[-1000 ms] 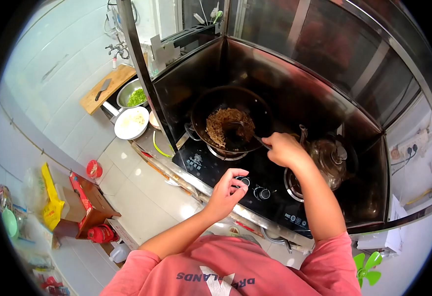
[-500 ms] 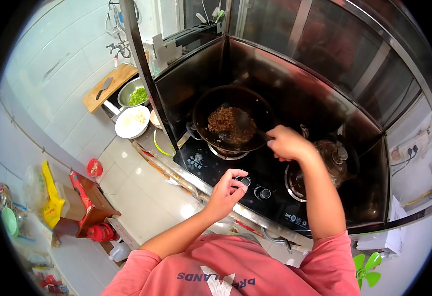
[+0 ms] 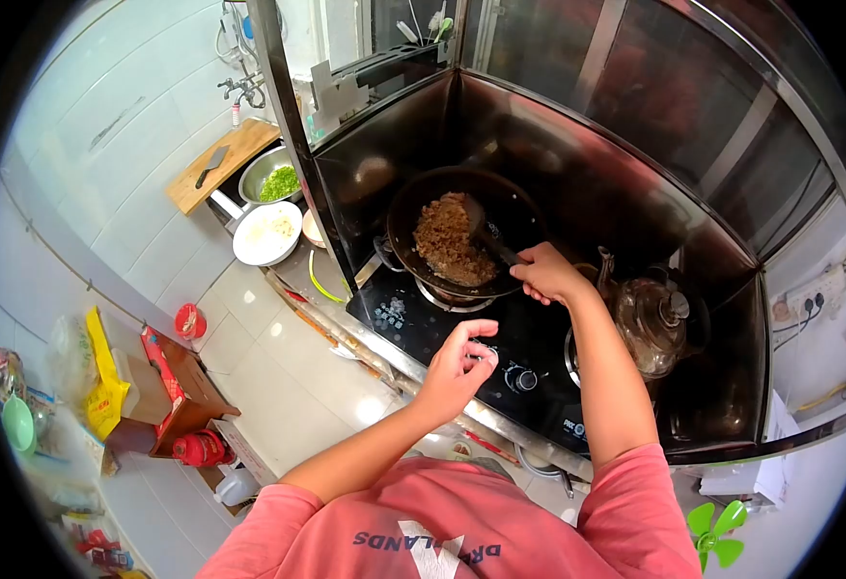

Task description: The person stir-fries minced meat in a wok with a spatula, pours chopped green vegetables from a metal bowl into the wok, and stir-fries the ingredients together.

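The right hand (image 3: 550,274) is clamping its fingers around the handle of a dark spatula (image 3: 490,235) at the near right rim of the wok (image 3: 517,214). The spatula's blade is lying inside the wok, against a heap of browned mince (image 3: 447,241). The left hand (image 3: 459,365) is hovering on the near side of the wok, fingers loosely curled and apart, apparently holding nothing; whether it is touching the stove below, I cannot tell. The spatula is probably handling as light and stiff, best held towards its handle's outer end, away from the wok's heat. The mince is looking loose and crumbly, likely greasy, so the blade suits it better than fingers.
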The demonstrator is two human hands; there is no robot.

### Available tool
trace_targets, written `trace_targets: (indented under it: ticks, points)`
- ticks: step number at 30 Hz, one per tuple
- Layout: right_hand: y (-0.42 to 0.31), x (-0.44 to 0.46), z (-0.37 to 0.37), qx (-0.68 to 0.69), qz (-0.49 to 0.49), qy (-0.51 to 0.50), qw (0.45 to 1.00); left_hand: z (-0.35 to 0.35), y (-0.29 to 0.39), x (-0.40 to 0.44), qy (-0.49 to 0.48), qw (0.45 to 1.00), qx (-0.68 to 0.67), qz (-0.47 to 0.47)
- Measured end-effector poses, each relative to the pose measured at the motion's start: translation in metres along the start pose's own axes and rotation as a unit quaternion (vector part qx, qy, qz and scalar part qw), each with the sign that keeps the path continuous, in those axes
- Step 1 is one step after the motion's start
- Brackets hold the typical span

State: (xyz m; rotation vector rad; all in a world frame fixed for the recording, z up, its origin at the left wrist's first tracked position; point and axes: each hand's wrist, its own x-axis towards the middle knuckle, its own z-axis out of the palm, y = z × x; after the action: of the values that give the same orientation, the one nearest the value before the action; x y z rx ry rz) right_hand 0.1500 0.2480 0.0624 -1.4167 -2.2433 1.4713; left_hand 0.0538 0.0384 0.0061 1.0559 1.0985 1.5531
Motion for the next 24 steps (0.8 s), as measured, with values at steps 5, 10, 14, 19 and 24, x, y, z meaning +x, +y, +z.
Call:
trace_targets:
  ticks: [5,10,14,19,24]
  points:
    - [-0.026,-0.046,-0.023,-0.208,-0.054,0.006,0.977,0.003,0.007,0.013,0.006,0.999,0.035,0.037]
    - [-0.015,-0.027,-0.010,-0.290,-0.114,0.185,0.932,0.001,0.004,0.010,0.000,0.999,0.043,0.022]
    - [-0.006,0.007,0.004,-0.173,-0.029,0.118,0.977,-0.003,-0.001,0.008,0.004,0.999,0.040,0.013]
    - [-0.031,-0.033,0.012,-0.169,-0.016,-0.020,0.985,-0.004,0.000,0.007,-0.002,0.999,0.032,0.003]
    - [-0.037,-0.077,-0.012,-0.413,-0.081,0.010,0.907,0.002,0.001,0.008,-0.022,1.000,0.021,-0.003]
